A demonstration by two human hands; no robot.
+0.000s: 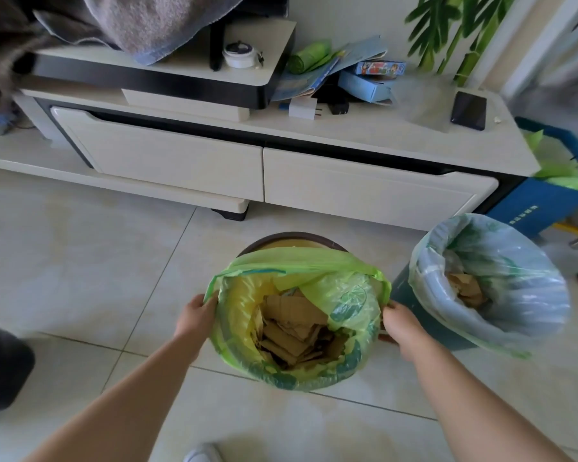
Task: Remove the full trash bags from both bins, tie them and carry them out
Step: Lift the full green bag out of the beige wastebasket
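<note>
Green bag (pixel 349 296) half freed from the brown bin (pixel 291 238) on the floor.
Left hand (pixel 197 315) and right hand (pixel 397 323) each pinch its rim; better to lift evenly and straight, so the cardboard (pixel 294 331) inside does not tear the thin plastic.

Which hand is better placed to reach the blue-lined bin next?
Right. The right hand grips the green bag on the side beside the blue-lined bin; the left hand is on the far side.

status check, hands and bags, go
Left hand and right hand gripping translucent green trash bag, still in brown bin. Pale blue bag untouched. Nothing blocking.
</note>
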